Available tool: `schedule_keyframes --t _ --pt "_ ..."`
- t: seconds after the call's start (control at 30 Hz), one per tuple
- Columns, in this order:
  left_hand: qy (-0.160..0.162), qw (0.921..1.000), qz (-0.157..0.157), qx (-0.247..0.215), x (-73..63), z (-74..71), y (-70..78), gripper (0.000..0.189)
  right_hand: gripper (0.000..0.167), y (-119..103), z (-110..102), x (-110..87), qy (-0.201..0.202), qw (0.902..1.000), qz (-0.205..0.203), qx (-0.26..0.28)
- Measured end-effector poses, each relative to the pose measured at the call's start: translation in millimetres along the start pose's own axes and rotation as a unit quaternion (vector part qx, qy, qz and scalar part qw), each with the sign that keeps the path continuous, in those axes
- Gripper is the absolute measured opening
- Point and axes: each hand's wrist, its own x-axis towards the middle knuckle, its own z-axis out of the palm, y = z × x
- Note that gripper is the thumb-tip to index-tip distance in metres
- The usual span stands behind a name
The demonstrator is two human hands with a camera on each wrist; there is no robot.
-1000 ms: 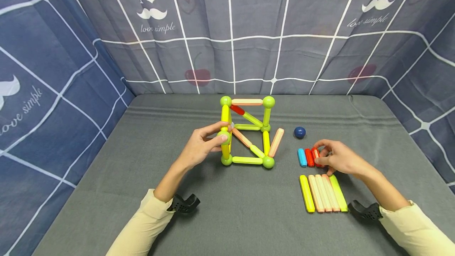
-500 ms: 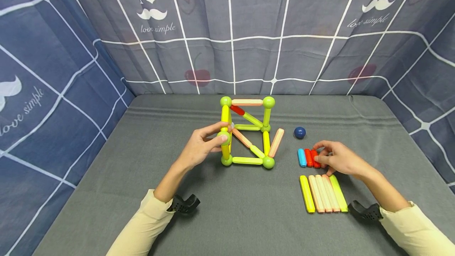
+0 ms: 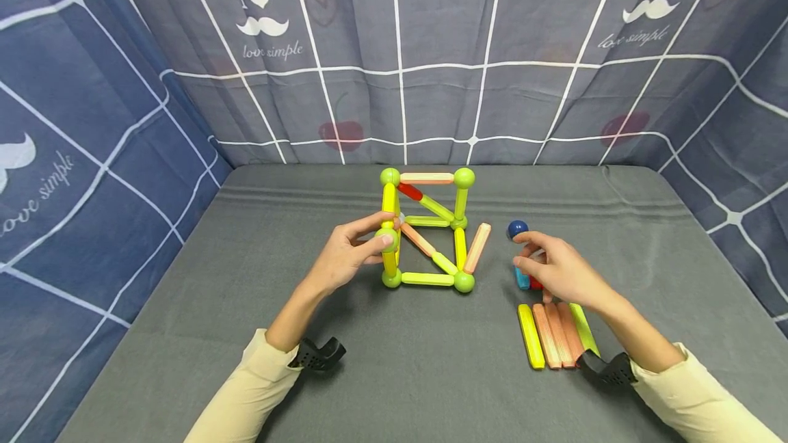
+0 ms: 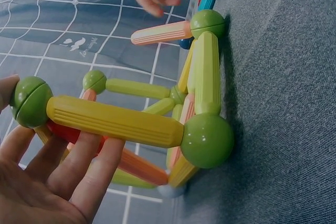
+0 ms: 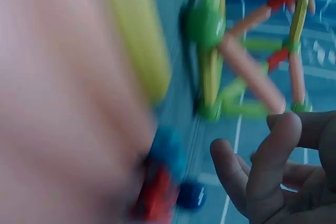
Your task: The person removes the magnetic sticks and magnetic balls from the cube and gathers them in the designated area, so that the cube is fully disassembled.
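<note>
A box-like frame of magnetic rods [image 3: 427,279] and green balls stands mid-table. My left hand [image 3: 347,251] grips the green ball [image 4: 32,102] at its near upper left corner, thumb on one side and fingers behind. From the ball [image 3: 464,282] at the lower right corner, a salmon rod [image 3: 477,249] slants upward with its far end free. My right hand [image 3: 561,269] hovers over the short rods, fingers loosely bent and nothing between them in the right wrist view. It partly hides a short blue rod [image 3: 522,280] and the short red rods [image 3: 535,284].
A dark blue ball [image 3: 517,228] lies just beyond the right fingertips. Nearer the front right, long yellow [image 3: 531,337], salmon [image 3: 553,337] and green rods [image 3: 582,327] lie side by side, partly under the right wrist. A checked curtain [image 3: 431,101] hangs behind the table.
My right hand has let go of the short red rod at the row's right end, risen and moved left toward the dark blue ball. The left hand keeps its grip on the frame.
</note>
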Motion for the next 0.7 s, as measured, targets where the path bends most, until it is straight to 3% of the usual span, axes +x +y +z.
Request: schedule_keyframes --t 0.17,0.27,0.5,0.7 --pt "-0.003 1.0 0.004 -0.002 -0.1 0.2 -1.1 0.047 0.071 -21 26 9.2 -0.015 0.9962 0.015 0.085" --pt "-0.003 1.0 0.005 -0.004 0.4 0.7 -0.9 0.046 0.076 -27 37 18.8 -0.016 0.9901 0.041 0.133" --pt "-0.004 1.0 0.003 -0.005 1.1 1.9 -1.0 0.046 0.036 -20 51 35.2 -0.025 0.9872 0.047 0.15" --pt "-0.001 1.0 0.001 -0.007 0.9 0.2 -1.5 0.045 0.037 -19 56 43.8 -0.016 0.991 0.043 0.126"
